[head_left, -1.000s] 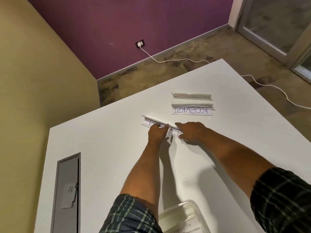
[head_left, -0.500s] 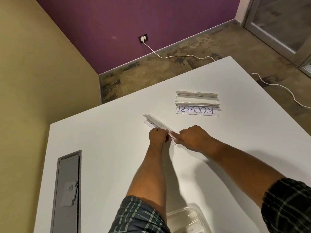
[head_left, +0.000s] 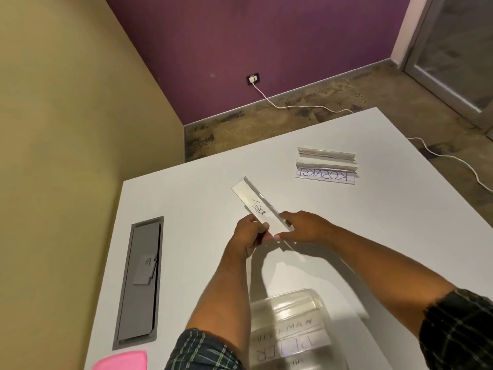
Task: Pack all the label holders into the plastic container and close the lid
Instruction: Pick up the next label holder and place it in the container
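A clear label holder marked "TIGER" [head_left: 256, 205] is lifted off the white table [head_left: 186, 198], slanting away to the upper left. My left hand [head_left: 250, 233] grips its near end from the left, and my right hand [head_left: 301, 227] pinches the same end from the right. Two more label holders [head_left: 326, 166], one reading "KOSAKSI", lie side by side at the far right of the table. The clear plastic container [head_left: 290, 329] stands open near the front edge, between my forearms, with several labelled holders lying inside.
A grey cable hatch [head_left: 140, 281] is set into the table at the left. The pink lid [head_left: 121, 361] lies at the front left corner. A white cable [head_left: 293, 105] runs over the floor beyond the table's far edge.
The "TIGER" holder has been picked up from the table and pulled nearer, its written face turned up. Both hands came back towards me; the view tilted down, showing more of the container.
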